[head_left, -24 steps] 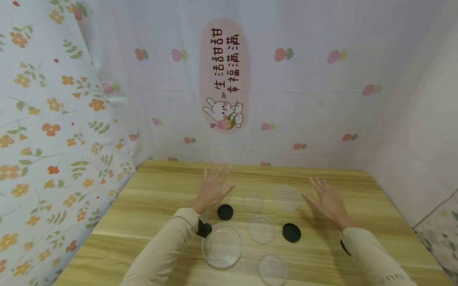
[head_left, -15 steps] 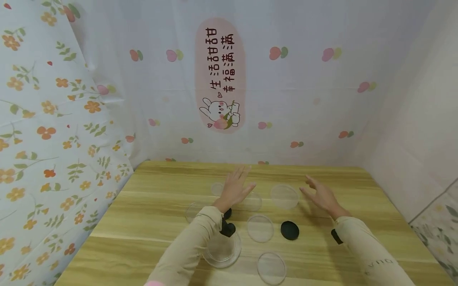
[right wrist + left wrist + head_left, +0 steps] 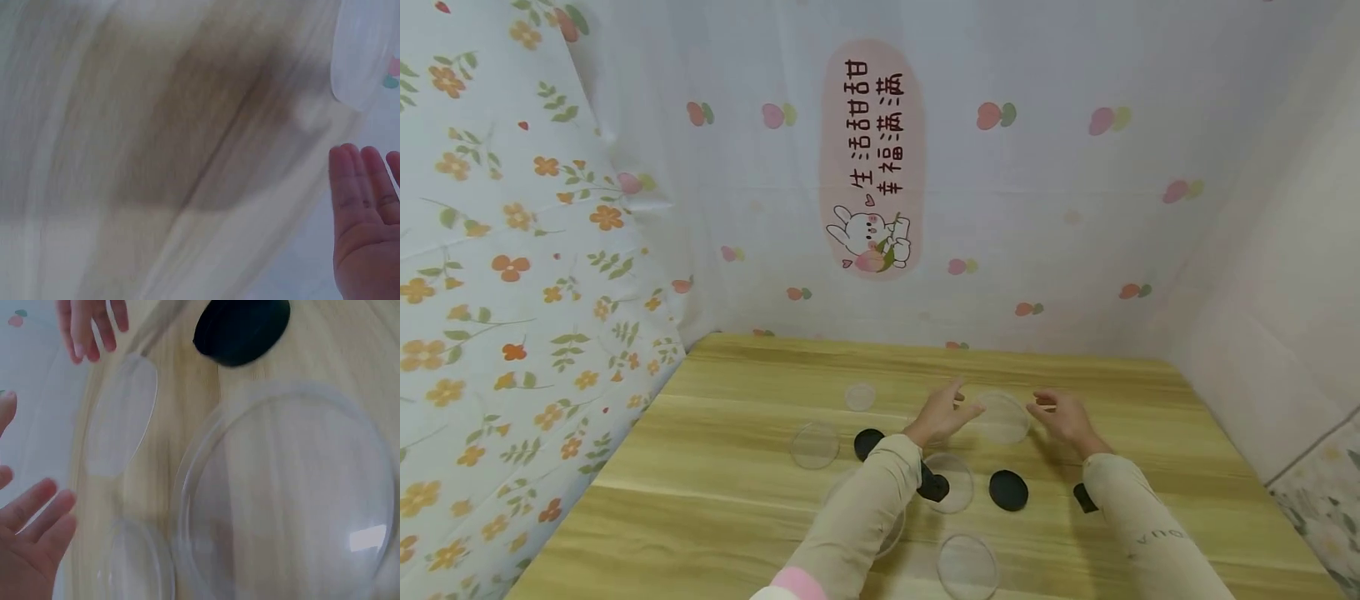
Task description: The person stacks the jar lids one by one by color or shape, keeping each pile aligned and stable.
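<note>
A clear, flat round disc (image 3: 1004, 417) lies near the back of the table, between my two hands. My left hand (image 3: 938, 414) hovers at its left side with fingers loosely bent and holding nothing. On the other side, my right hand (image 3: 1063, 418) faces it with relaxed fingers, also holding nothing; whether its fingertips touch the disc's edge I cannot tell. The left wrist view shows the disc (image 3: 123, 415) lying apart from the left fingers. A black round lid-like piece (image 3: 1008, 490) lies in front of the right hand. My left forearm partly covers a clear round dish (image 3: 891, 537).
Another black round piece (image 3: 868, 444) sits beside the left sleeve. More clear round pieces lie around: a small one (image 3: 860, 397) at the back, one at the left (image 3: 815, 445), one at the front (image 3: 967, 567). A patterned cloth (image 3: 760, 208) hangs behind the wooden table (image 3: 700, 483).
My left hand has moved right across the table, from beside the left black piece to the disc at the back. My right hand has shifted slightly left and its fingers have bent more.
</note>
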The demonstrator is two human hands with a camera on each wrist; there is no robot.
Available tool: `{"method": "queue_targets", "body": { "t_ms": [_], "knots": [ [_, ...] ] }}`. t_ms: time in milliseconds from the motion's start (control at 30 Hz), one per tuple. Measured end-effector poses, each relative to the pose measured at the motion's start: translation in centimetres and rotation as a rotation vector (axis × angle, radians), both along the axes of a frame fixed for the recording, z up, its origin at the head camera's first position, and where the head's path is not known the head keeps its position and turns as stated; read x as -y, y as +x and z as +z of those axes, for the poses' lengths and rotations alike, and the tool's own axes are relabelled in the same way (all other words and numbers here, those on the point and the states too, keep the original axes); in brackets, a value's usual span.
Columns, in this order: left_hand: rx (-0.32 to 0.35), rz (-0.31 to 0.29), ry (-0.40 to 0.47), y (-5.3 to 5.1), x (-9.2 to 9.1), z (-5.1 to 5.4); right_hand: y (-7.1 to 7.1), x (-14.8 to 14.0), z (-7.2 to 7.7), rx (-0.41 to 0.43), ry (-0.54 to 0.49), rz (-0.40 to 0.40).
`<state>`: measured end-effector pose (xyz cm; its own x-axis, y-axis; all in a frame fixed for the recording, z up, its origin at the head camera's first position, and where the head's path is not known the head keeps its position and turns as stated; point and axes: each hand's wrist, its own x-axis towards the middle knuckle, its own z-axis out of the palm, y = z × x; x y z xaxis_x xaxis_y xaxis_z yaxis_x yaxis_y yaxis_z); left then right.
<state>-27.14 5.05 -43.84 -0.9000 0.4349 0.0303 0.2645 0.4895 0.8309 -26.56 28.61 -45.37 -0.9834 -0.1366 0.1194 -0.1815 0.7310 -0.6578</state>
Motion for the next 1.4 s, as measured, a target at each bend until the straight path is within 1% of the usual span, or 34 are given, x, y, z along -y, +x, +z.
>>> {"method": "queue_targets", "body": {
  "t_ms": [67,100,200,300,367,433,533,600,733,800,933,1033,1067,1167,1267,1300,1400],
  "knots": [
    [0.084,0.005,-0.015,0.1,-0.4,-0.1,-0.2,0.2,-0.4,0.023,-0.022,0.000],
    [0.107,0.009,-0.020,0.1,-0.6,-0.2,-0.3,0.3,-0.6,0.033,-0.034,-0.004],
    [0.162,0.020,-0.028,0.3,-1.3,-0.5,-0.6,0.5,-0.9,0.087,-0.072,-0.026],
    [0.197,0.024,-0.040,0.6,-1.9,-1.2,-0.6,0.5,-1.1,0.130,-0.058,-0.044],
    [0.200,0.029,-0.050,0.6,-2.2,-1.7,-0.6,0.4,-1.2,0.147,-0.040,-0.058],
    [0.209,0.042,-0.048,0.6,-2.5,-2.3,-0.5,0.3,-1.4,0.136,-0.014,-0.063],
    [0.192,0.049,-0.039,0.6,-2.8,-2.8,-0.5,0.1,-1.8,0.125,-0.021,-0.078],
    [0.192,0.057,-0.029,0.6,-2.9,-3.0,-0.6,0.1,-2.0,0.115,-0.023,-0.078],
    [0.183,0.069,-0.016,0.6,-2.9,-2.9,-0.8,0.4,-2.2,0.109,-0.026,-0.085],
    [0.178,0.074,-0.027,0.6,-2.9,-2.8,-1.0,0.5,-2.2,0.126,-0.028,-0.098],
    [0.163,0.062,-0.052,0.2,-3.0,-2.6,-1.3,0.4,-2.2,0.175,-0.097,-0.119],
    [0.156,0.054,-0.070,0.1,-3.1,-2.3,-1.5,0.0,-2.4,0.177,-0.162,-0.094],
    [0.149,0.050,-0.079,0.1,-3.2,-2.3,-1.6,-0.2,-2.6,0.159,-0.193,-0.071],
    [0.151,0.057,-0.124,0.1,-3.4,-2.3,-1.5,-0.4,-3.0,0.161,-0.228,-0.051],
    [0.169,0.063,-0.163,0.3,-3.6,-2.5,-1.4,-0.2,-3.1,0.182,-0.248,-0.093],
    [0.182,0.065,-0.166,0.3,-3.7,-2.6,-1.2,0.0,-2.9,0.201,-0.239,-0.128],
    [0.191,0.064,-0.152,0.3,-3.7,-2.7,-1.0,0.3,-2.7,0.203,-0.241,-0.165]
  ]
}}
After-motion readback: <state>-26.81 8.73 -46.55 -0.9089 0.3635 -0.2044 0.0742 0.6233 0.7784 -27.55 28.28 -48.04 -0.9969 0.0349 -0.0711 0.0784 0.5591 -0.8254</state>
